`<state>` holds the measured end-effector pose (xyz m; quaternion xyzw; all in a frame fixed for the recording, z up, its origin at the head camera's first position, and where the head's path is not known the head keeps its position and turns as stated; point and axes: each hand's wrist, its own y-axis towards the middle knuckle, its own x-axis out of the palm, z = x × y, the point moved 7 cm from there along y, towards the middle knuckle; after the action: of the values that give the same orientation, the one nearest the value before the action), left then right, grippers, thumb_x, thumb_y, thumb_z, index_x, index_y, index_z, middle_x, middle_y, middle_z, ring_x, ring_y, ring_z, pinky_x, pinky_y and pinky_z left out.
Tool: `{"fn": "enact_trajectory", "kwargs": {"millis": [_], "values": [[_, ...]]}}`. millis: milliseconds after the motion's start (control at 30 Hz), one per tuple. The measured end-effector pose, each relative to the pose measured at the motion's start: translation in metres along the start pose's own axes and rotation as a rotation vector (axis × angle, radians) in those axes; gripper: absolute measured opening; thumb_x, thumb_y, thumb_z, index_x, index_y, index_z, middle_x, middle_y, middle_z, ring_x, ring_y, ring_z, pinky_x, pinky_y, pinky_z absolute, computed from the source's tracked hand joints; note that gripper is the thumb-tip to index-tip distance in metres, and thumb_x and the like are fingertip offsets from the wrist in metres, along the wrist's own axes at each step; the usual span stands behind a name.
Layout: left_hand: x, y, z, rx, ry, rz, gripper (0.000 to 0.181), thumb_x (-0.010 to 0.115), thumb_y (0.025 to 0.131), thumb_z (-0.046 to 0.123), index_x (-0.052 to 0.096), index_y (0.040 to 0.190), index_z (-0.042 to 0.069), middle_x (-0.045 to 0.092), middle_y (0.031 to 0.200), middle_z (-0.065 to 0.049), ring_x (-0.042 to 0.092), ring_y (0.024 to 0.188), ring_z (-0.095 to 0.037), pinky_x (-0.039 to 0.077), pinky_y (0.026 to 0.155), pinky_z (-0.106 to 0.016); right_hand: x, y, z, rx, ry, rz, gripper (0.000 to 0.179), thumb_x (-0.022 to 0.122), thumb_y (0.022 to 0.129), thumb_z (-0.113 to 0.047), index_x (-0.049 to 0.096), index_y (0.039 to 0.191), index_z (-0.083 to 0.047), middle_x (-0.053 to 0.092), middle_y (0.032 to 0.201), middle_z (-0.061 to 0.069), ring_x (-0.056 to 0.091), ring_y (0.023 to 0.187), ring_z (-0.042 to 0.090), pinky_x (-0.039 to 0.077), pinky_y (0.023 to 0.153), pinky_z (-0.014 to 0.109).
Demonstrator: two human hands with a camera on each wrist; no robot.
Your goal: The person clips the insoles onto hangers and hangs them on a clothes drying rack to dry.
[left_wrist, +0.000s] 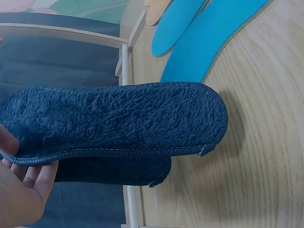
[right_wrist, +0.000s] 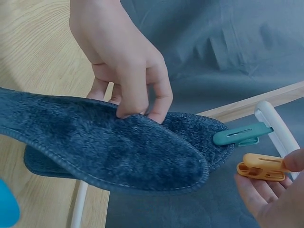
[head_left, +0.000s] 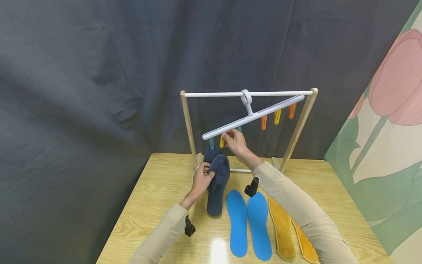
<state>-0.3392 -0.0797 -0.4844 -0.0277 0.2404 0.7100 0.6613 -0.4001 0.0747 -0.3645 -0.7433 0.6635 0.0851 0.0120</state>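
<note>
My left hand (head_left: 202, 180) pinches the edge of a dark blue fuzzy insole (head_left: 217, 187), which hangs toe up in front of the hanger. Behind it, a second dark blue insole (right_wrist: 221, 137) is clipped at its tip by a teal clip (right_wrist: 242, 134) on the white hanger bar (head_left: 254, 117). With thumb and fingers my right hand (head_left: 236, 143) holds a yellow clip (right_wrist: 262, 166) under the same bar, beside the teal one. In the right wrist view the held insole's tip lies close to the yellow clip, apart from it.
The hanger hooks over a white rod (head_left: 280, 94) on a wooden-legged stand (head_left: 188, 124). Orange and yellow clips (head_left: 277, 116) hang toward its right end. Two bright blue insoles (head_left: 238, 223) and two mustard ones (head_left: 282, 231) lie on the wooden table (head_left: 158, 183).
</note>
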Motion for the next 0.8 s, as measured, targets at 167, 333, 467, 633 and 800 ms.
{"fn": "enact_trajectory", "kwargs": {"millis": [167,333,467,633,800], "values": [[0.001,0.003,0.004,0.016,-0.02,0.004,0.022,0.061,0.091,0.005,0.058,0.112,0.001,0.059,0.09,-0.007,0.05,0.069,-0.014,0.044,0.066,-0.03,0.0,-0.001,-0.002,-0.017,-0.003,0.013,0.029,0.052,0.104,-0.011,0.053,0.125,0.009,0.058,0.106,0.018,0.061,0.092,0.029,0.053,0.089,0.046],[0.002,0.006,0.007,0.02,-0.032,0.013,0.023,0.06,0.092,0.005,0.058,0.114,0.0,0.059,0.091,-0.008,0.05,0.07,-0.016,0.043,0.066,-0.031,-0.001,-0.002,-0.001,-0.012,-0.015,0.009,0.032,0.053,0.104,-0.011,0.052,0.127,0.01,0.058,0.109,0.019,0.061,0.096,0.029,0.054,0.087,0.041],[0.001,0.008,0.009,0.021,-0.031,0.029,0.024,0.06,0.092,0.005,0.059,0.116,0.0,0.061,0.093,-0.01,0.051,0.071,-0.017,0.043,0.068,-0.032,-0.001,-0.002,0.0,-0.008,-0.023,0.011,0.03,0.053,0.103,-0.011,0.052,0.126,0.01,0.058,0.109,0.018,0.06,0.096,0.029,0.054,0.086,0.039],[0.001,0.011,0.011,0.026,-0.017,0.043,0.024,0.06,0.091,0.004,0.059,0.115,0.0,0.061,0.095,-0.011,0.052,0.073,-0.017,0.044,0.069,-0.032,-0.001,-0.002,0.0,-0.013,-0.012,0.019,0.029,0.053,0.103,-0.009,0.053,0.124,0.01,0.059,0.105,0.018,0.059,0.093,0.029,0.053,0.086,0.041],[0.0,0.012,0.014,0.032,-0.022,0.056,0.025,0.06,0.09,0.003,0.059,0.115,-0.002,0.062,0.095,-0.012,0.052,0.072,-0.017,0.044,0.068,-0.031,-0.001,-0.002,0.0,-0.01,0.004,0.029,0.026,0.053,0.103,-0.008,0.053,0.122,0.01,0.059,0.104,0.017,0.059,0.092,0.027,0.053,0.086,0.04]]}}
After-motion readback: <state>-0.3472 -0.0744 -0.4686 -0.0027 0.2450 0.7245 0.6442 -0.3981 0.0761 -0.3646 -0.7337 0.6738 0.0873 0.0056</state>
